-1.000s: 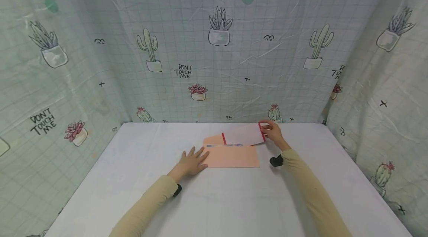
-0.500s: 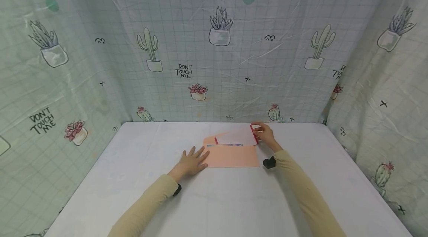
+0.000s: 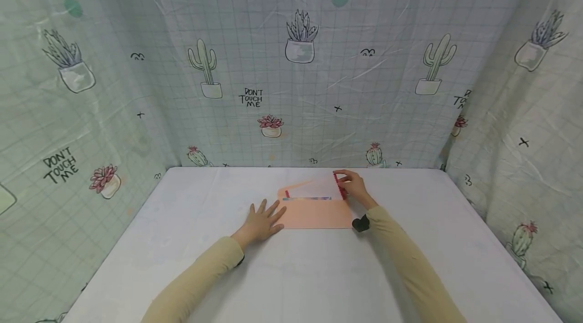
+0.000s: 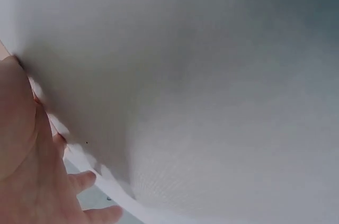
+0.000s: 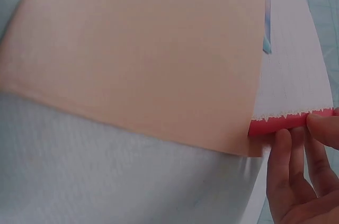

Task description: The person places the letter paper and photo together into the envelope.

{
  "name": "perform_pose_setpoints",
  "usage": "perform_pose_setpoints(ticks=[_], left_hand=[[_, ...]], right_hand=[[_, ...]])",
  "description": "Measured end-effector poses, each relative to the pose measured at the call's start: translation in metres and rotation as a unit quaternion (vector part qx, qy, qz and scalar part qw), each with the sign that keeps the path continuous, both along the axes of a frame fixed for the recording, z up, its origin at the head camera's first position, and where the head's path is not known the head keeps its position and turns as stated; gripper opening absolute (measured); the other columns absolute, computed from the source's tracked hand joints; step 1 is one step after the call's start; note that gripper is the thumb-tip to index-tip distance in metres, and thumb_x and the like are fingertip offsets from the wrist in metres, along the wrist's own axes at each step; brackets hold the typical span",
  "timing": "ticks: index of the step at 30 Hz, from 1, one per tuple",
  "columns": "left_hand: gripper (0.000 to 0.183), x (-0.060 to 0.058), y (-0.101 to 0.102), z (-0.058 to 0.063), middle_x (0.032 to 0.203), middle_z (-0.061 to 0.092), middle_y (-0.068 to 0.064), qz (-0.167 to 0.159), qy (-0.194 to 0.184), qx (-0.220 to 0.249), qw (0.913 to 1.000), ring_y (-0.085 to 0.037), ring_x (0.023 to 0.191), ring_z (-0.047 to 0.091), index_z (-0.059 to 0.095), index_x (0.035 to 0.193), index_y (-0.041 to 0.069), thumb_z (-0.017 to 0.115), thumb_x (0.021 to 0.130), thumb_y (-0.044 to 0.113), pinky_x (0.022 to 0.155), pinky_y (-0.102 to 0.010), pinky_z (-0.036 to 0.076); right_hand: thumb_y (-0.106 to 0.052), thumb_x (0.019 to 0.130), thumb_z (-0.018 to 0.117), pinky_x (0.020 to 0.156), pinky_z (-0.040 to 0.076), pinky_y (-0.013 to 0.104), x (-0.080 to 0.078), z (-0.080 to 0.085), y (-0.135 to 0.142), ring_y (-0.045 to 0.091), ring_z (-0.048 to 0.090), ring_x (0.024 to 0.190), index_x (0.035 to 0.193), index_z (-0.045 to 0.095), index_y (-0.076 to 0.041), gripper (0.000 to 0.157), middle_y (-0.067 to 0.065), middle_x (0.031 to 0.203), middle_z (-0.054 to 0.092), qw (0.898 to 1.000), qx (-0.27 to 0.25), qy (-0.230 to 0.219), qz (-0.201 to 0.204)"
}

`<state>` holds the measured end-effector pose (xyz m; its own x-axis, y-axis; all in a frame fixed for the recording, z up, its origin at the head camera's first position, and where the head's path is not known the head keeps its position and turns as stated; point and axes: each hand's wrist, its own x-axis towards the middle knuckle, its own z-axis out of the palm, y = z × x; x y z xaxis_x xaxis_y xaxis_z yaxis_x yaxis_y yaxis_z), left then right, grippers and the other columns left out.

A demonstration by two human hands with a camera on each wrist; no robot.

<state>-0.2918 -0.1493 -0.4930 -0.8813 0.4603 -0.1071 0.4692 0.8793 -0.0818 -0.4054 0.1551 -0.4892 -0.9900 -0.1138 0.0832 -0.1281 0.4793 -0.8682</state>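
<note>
A peach envelope [image 3: 319,215] lies on the white table with its flap side away from the person. Spread fingers of my left hand [image 3: 260,220] rest on its left end; the left wrist view shows this hand [image 4: 37,155] against the white table. At the envelope's far right, my right hand [image 3: 356,189] pinches the red end of a whitish sheet [image 3: 314,189]. Seen from the right wrist, thumb and fingers hold the red strip [image 5: 286,123], and the sheet's near part is hidden behind the envelope's front panel [image 5: 148,54]. A thin bluish-purple strip [image 3: 307,198] shows along the opening.
A white table [image 3: 309,277] stretches around the envelope. Behind it and at both sides hangs a pale checked cloth [image 3: 255,34] printed with potted cacti. A black heart-shaped piece [image 3: 361,223] is at the right wrist.
My right hand has moved left and slightly toward the person with the sheet, and less of the sheet shows above the envelope. My left hand has stayed in place.
</note>
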Motion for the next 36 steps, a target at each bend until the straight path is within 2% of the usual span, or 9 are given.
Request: perform_pose_setpoints(ticks=[8,12,16,24,31,36], left_hand=[[0.053,0.006,0.003,0.005,0.148,0.023,-0.006,0.004,0.001,-0.001,1.0,-0.04,0.133,0.023,0.026,0.14,0.02,0.03,0.094,0.046,0.099,-0.063,0.024],[0.053,0.007,0.004,0.007,0.149,0.022,-0.006,0.007,-0.002,-0.002,1.0,-0.039,0.134,0.022,0.025,0.141,0.02,0.029,0.095,0.045,0.099,-0.063,0.023],[0.053,0.007,0.004,0.007,0.149,0.021,-0.005,0.01,0.0,-0.019,0.9998,-0.038,0.134,0.022,0.024,0.141,0.021,0.028,0.095,0.046,0.1,-0.062,0.023],[0.053,0.006,0.005,0.005,0.149,0.022,-0.004,0.013,0.006,-0.029,0.9995,-0.037,0.134,0.022,0.024,0.141,0.022,0.028,0.094,0.047,0.101,-0.061,0.023],[0.053,0.007,0.006,0.004,0.149,0.022,-0.004,0.016,0.002,-0.022,0.9996,-0.037,0.134,0.023,0.025,0.141,0.022,0.028,0.094,0.046,0.101,-0.061,0.023],[0.052,0.006,0.005,0.005,0.149,0.022,-0.005,0.017,0.002,-0.015,0.9997,-0.038,0.134,0.023,0.026,0.141,0.021,0.029,0.095,0.045,0.1,-0.062,0.023]], right_hand=[[-0.002,0.085,0.056,0.052,0.052,0.027,0.005,0.003,-0.005,0.014,0.055,0.056,0.12,0.054,-0.006,0.035,0.022,0.095,0.058,0.999,-0.003,-0.04,0.018],[-0.003,0.084,0.057,0.054,0.053,0.028,0.005,0.003,-0.004,0.014,0.056,0.059,0.113,0.057,-0.006,0.03,0.019,0.091,0.059,0.999,0.026,-0.045,0.014],[-0.004,0.082,0.059,0.053,0.052,0.027,0.006,0.003,-0.001,0.012,0.058,0.057,0.106,0.059,-0.002,0.024,0.016,0.082,0.061,0.996,0.069,-0.046,0.026],[-0.005,0.084,0.057,0.051,0.05,0.024,0.009,0.009,0.004,0.01,0.057,0.056,0.105,0.061,-0.004,0.021,0.01,0.077,0.06,0.987,0.132,-0.062,0.06],[-0.005,0.083,0.055,0.053,0.05,0.024,0.01,0.011,0.005,0.012,0.057,0.06,0.106,0.061,-0.006,0.023,0.01,0.081,0.059,0.983,0.151,-0.075,0.072],[-0.006,0.085,0.052,0.053,0.048,0.025,0.01,0.012,0.009,0.013,0.055,0.062,0.105,0.063,-0.004,0.023,0.012,0.082,0.063,0.982,0.143,-0.079,0.089]])
